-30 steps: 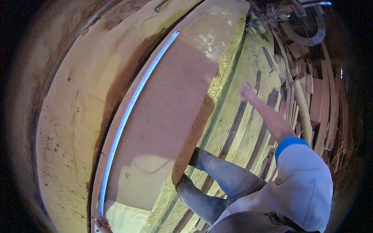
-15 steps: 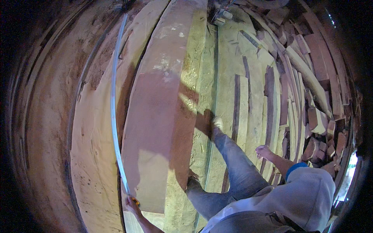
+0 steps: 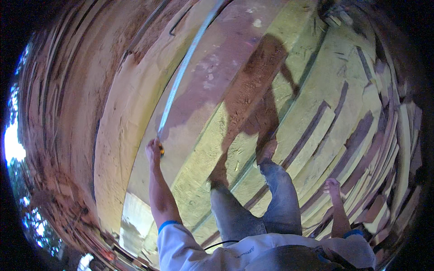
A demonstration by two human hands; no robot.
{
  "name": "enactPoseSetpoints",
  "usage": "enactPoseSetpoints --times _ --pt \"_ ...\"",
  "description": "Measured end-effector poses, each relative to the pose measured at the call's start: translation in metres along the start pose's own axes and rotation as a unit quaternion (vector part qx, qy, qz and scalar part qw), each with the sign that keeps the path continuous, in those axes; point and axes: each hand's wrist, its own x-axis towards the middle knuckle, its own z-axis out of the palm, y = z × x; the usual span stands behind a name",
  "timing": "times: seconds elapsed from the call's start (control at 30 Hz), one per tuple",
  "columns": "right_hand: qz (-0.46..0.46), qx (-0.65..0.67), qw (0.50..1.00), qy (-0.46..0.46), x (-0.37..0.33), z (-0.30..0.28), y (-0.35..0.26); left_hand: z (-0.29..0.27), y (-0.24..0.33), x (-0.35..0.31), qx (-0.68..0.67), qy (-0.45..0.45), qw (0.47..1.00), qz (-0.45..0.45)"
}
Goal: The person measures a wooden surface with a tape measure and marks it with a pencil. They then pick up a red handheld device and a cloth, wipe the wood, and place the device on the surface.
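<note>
My left hand (image 3: 154, 151) is closed around a tape measure (image 3: 162, 149), whose small dark and yellow case shows beside the fingers. From it the pale metal blade (image 3: 183, 72) runs out and away toward the top of the picture, its far end out of view. The blade passes just to the right of the edge of a long, pale slab of wood (image 3: 122, 113). Off to the right, my right hand (image 3: 332, 186) hangs over loose boards with its fingers loosely curled and nothing visible in them.
Several loose planks (image 3: 312, 128) lie across the right side. A dusty floor strip (image 3: 199, 156) runs between them and the slab, with my shadow (image 3: 253, 86) on it. A dark bent rod (image 3: 181, 20) lies at the upper left. Bright daylight enters at the left rim.
The view has turned. My left hand has brought the tape measure farther ahead, and the blade has shifted right, off the slab's edge. My legs have changed stance; my right arm hangs lower.
</note>
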Motion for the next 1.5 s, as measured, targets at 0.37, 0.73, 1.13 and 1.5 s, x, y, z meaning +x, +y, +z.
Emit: enactPoseSetpoints --times 0.37,0.73,1.13,1.5 --pt "-0.123 -0.191 0.974 -0.024 0.101 -0.043 -0.137 0.057 0.106 0.064 0.119 0.033 0.986 0.114" --pt "-0.032 -0.268 0.958 -0.099 0.121 0.138 -0.326 0.093 0.160 0.126 0.054 -0.031 0.998 0.021" --pt "-0.082 -0.318 0.928 -0.176 0.154 0.232 -0.440 0.096 0.180 0.134 0.032 -0.033 0.999 0.007" --pt "-0.128 -0.482 0.835 -0.232 0.258 0.319 -0.528 0.119 0.221 0.136 0.046 -0.021 0.999 -0.012"
